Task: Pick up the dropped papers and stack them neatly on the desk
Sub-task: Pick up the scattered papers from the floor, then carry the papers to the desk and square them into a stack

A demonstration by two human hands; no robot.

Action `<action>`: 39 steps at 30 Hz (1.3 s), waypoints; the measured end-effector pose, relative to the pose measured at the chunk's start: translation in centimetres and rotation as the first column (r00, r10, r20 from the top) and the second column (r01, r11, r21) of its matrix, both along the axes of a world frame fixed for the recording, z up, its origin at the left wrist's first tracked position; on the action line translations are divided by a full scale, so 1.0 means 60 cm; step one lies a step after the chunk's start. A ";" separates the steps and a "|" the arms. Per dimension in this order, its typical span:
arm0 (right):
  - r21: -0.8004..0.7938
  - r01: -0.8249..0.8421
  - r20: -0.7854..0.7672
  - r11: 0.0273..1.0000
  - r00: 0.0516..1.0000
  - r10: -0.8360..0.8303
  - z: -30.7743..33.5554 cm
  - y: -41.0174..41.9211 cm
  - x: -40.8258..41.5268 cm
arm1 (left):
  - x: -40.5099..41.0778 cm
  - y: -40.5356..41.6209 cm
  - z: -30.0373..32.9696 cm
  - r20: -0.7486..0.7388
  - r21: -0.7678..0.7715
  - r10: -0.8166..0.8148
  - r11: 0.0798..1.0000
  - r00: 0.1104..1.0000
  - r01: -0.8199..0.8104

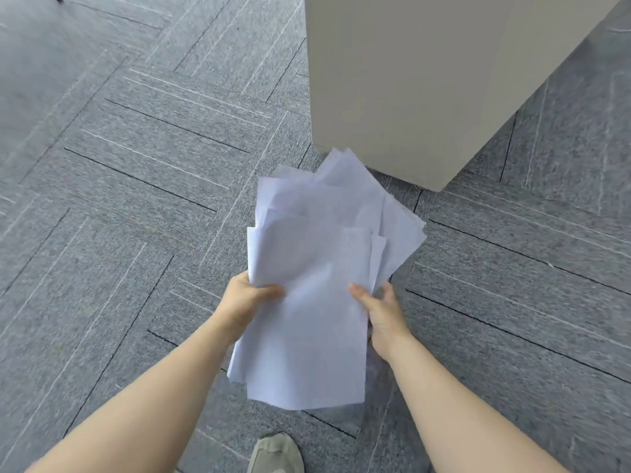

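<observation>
A loose bundle of white papers (317, 268) hangs in the air above the grey carpet, its sheets fanned out and uneven at the far end. My left hand (247, 295) grips the bundle's left edge, thumb on top. On the right edge, my right hand (382, 308) holds the same bundle, thumb on top and fingers spread underneath. The near ends of the sheets droop down between my forearms. The desk top is out of view.
A beige cabinet or desk side panel (409, 80) stands on the carpet just beyond the papers. Grey carpet tiles (136, 199) spread to the left and right. My shoe (275, 454) shows at the bottom edge.
</observation>
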State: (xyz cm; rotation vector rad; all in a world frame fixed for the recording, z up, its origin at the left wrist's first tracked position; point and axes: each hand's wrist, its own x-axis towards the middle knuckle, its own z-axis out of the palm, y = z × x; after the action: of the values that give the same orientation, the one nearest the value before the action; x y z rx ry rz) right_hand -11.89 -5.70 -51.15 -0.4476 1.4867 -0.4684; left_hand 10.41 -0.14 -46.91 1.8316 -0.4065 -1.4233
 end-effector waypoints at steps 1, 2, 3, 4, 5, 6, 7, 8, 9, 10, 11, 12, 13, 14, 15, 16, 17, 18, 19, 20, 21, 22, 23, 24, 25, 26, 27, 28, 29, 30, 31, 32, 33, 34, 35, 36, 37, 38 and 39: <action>-0.023 -0.008 0.044 1.000 0.999 0.009 0.052 -0.006 0.005 | 0.008 0.001 0.049 -0.005 -0.013 0.013 1.000 1.000 -0.013; -0.062 -0.015 0.071 0.998 0.997 0.019 0.112 -0.015 0.011 | 0.014 -0.001 0.104 -0.010 -0.029 0.024 0.999 1.000 -0.024; -0.097 -0.015 0.085 0.995 0.996 0.023 0.167 -0.024 0.017 | 0.018 -0.003 0.153 -0.020 -0.048 0.034 0.998 0.999 -0.035; -0.130 -0.022 0.100 0.991 0.994 0.036 0.226 -0.035 0.023 | 0.024 -0.006 0.206 -0.027 -0.068 0.043 0.997 0.999 -0.045; -0.164 -0.032 0.117 0.986 0.992 0.052 0.296 -0.047 0.029 | 0.030 -0.011 0.272 -0.026 -0.084 0.050 0.995 0.998 -0.052; -0.215 -0.049 0.134 0.975 0.988 0.079 0.370 -0.059 0.035 | 0.035 -0.017 0.337 -0.019 -0.100 0.060 0.993 0.998 -0.061; -0.283 -0.081 0.118 0.956 0.986 0.118 0.446 -0.070 0.041 | 0.039 -0.023 0.403 -0.008 -0.124 0.074 0.990 0.997 -0.074; -0.356 -0.122 0.075 0.926 0.985 0.159 0.525 -0.081 0.048 | 0.042 -0.032 0.471 0.005 -0.157 0.084 0.984 0.996 -0.082; -0.420 -0.161 0.025 0.893 0.982 0.188 0.605 -0.091 0.053 | 0.044 -0.043 0.540 0.025 -0.190 0.096 0.978 0.995 -0.090; -0.470 -0.183 -0.015 0.864 0.980 0.199 0.685 -0.100 0.058 | 0.047 -0.055 0.609 0.044 -0.229 0.109 0.969 0.993 -0.096; -0.511 -0.182 -0.045 0.840 0.982 0.185 0.762 -0.110 0.060 | 0.049 -0.070 0.677 0.055 -0.269 0.124 0.957 0.991 -0.105; -0.538 -0.167 -0.063 0.826 0.985 0.159 0.839 -0.120 0.061 | 0.052 -0.085 0.745 0.064 -0.311 0.133 0.945 0.989 -0.107; -0.561 -0.139 -0.062 0.816 0.990 0.127 0.912 -0.130 0.059 | 0.056 -0.102 0.812 0.076 -0.354 0.134 0.930 0.988 -0.099; -0.591 -0.111 -0.061 0.799 0.994 0.093 0.981 -0.141 0.056 | 0.059 -0.121 0.876 0.091 -0.395 0.127 0.915 0.988 -0.081; -0.631 -0.090 -0.060 0.770 0.996 0.068 1.050 -0.153 0.052 | 0.060 -0.144 0.939 0.100 -0.430 0.120 0.901 0.988 -0.066; -0.670 -0.077 -0.059 0.738 0.997 0.051 1.115 -0.166 0.046 | 0.060 -0.169 0.995 0.106 -0.454 0.112 0.889 0.988 -0.052; -0.710 -0.062 -0.058 0.701 0.998 0.030 1.169 -0.182 0.041 | 0.055 -0.197 1.049 0.117 -0.473 0.099 0.881 0.988 -0.033; -0.746 -0.040 -0.055 0.665 0.999 -0.002 1.217 -0.198 0.035 | 0.046 -0.226 1.097 0.137 -0.491 0.079 0.871 0.987 -0.002; -0.775 -0.015 -0.051 0.632 0.998 -0.040 1.256 -0.215 0.028 | 0.034 -0.255 1.138 0.161 -0.510 0.056 0.859 0.985 0.034; -0.796 0.007 -0.050 0.605 0.996 -0.077 1.290 -0.231 0.020 | 0.020 -0.285 1.174 0.184 -0.535 0.041 0.842 0.982 0.065; -0.812 0.031 -0.044 0.583 0.993 -0.113 1.319 -0.247 0.012 | 0.004 -0.312 1.204 0.200 -0.556 0.036 0.827 0.979 0.083; -0.827 0.046 -0.041 0.561 0.989 -0.142 1.346 -0.263 0.002 | -0.013 -0.340 1.229 0.208 -0.572 0.038 0.815 0.977 0.090; -0.841 0.055 -0.043 0.538 0.985 -0.167 1.370 -0.279 -0.009 | -0.031 -0.366 1.249 0.210 -0.589 0.048 0.803 0.977 0.087; -0.852 0.063 -0.045 0.519 0.980 -0.194 1.388 -0.297 -0.022 | -0.050 -0.392 1.265 0.208 -0.611 0.057 0.787 0.976 0.084; -0.859 0.074 -0.039 0.506 0.977 -0.210 1.401 -0.316 -0.038 | -0.072 -0.417 1.280 0.207 -0.627 0.054 0.774 0.977 0.090; -0.864 0.083 -0.032 0.497 0.975 -0.219 1.412 -0.335 -0.054 | -0.095 -0.440 1.292 0.208 -0.640 0.044 0.761 0.977 0.102; -0.871 0.102 -0.010 0.481 0.974 -0.224 1.418 -0.358 -0.071 | -0.117 -0.465 1.301 0.206 -0.658 0.041 0.746 0.978 0.107; -0.880 0.117 0.008 0.461 0.973 -0.231 1.426 -0.383 -0.089 | -0.136 -0.494 1.310 0.197 -0.679 0.056 0.728 0.979 0.095; -0.888 0.128 0.022 0.441 0.971 -0.237 1.431 -0.409 -0.108 | -0.156 -0.523 1.321 0.183 -0.698 0.078 0.713 0.980 0.073; -0.898 0.142 0.040 0.416 0.969 -0.243 1.437 -0.438 -0.128 | -0.174 -0.553 1.331 0.174 -0.719 0.101 0.693 0.980 0.056; -0.903 0.160 0.060 0.399 0.966 -0.251 1.440 -0.469 -0.148 | -0.191 -0.584 1.338 0.177 -0.740 0.117 0.671 0.977 0.054; -0.907 0.173 0.075 0.384 0.963 -0.257 1.441 -0.502 -0.168 | -0.207 -0.615 1.344 0.181 -0.761 0.134 0.647 0.974 0.052; -0.910 0.182 0.083 0.373 0.960 -0.266 1.435 -0.538 -0.189 | -0.220 -0.645 1.344 0.179 -0.776 0.144 0.629 0.973 0.050; -0.910 0.177 0.078 0.374 0.961 -0.265 1.423 -0.571 -0.209 | -0.230 -0.673 1.334 0.182 -0.781 0.127 0.622 0.975 0.065; -0.906 0.164 0.063 0.390 0.964 -0.258 1.406 -0.603 -0.227 | -0.241 -0.699 1.316 0.196 -0.759 0.078 0.643 0.977 0.100; -0.895 0.138 0.034 0.424 0.969 -0.243 1.383 -0.634 -0.243 | -0.253 -0.721 1.292 0.211 -0.708 0.009 0.691 0.977 0.146; -0.875 0.108 0.000 0.472 0.975 -0.224 1.356 -0.659 -0.255 | -0.265 -0.737 1.263 0.224 -0.629 -0.057 0.754 0.973 0.189; -0.850 0.077 -0.038 0.521 0.978 -0.207 1.332 -0.681 -0.263 | -0.274 -0.750 1.227 0.242 -0.546 -0.104 0.807 0.965 0.224; -0.831 0.038 -0.076 0.555 0.980 -0.182 1.308 -0.701 -0.270 | -0.283 -0.762 1.196 0.246 -0.484 -0.135 0.841 0.960 0.243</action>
State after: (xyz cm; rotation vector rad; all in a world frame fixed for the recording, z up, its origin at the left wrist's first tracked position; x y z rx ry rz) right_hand -28.09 -47.78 27.34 -1.1691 1.3648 -1.2936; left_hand -6.59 -45.84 24.86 1.5221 -0.9981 -1.1089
